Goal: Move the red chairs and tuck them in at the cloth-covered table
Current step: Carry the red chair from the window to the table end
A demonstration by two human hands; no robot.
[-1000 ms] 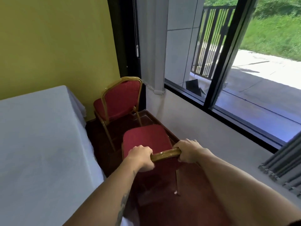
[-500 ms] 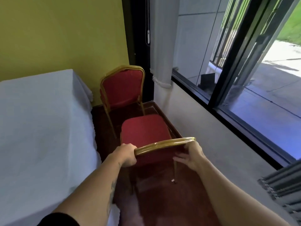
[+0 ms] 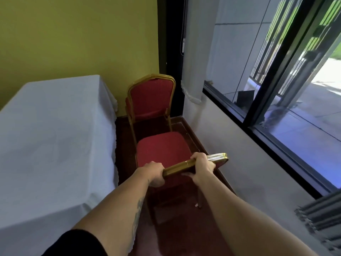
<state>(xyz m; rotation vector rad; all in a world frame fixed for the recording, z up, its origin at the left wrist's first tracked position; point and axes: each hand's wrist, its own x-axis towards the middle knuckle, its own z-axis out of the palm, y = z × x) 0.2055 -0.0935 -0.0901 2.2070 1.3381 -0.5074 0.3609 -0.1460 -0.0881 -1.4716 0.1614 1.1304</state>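
Since prior frame, right hand [image 3: 202, 168] shifted inward along gold top rail, near chair [image 3: 163, 147]; now closed on it. Left hand [image 3: 154, 174] grips rail's left end. Step: repositioning chair, centre frame. Next, judged: swing toward cloth-covered table [image 3: 55, 137] at left, tuck in.

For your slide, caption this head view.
Both hands grip a red chair's gold back beside a cloth-covered table.

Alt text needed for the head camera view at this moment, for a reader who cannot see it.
Both hands, left hand and right hand, grip the gold top rail of the near red chair, which stands between a white-clothed table and a windowed wall. A second red chair stands in the corner beyond.
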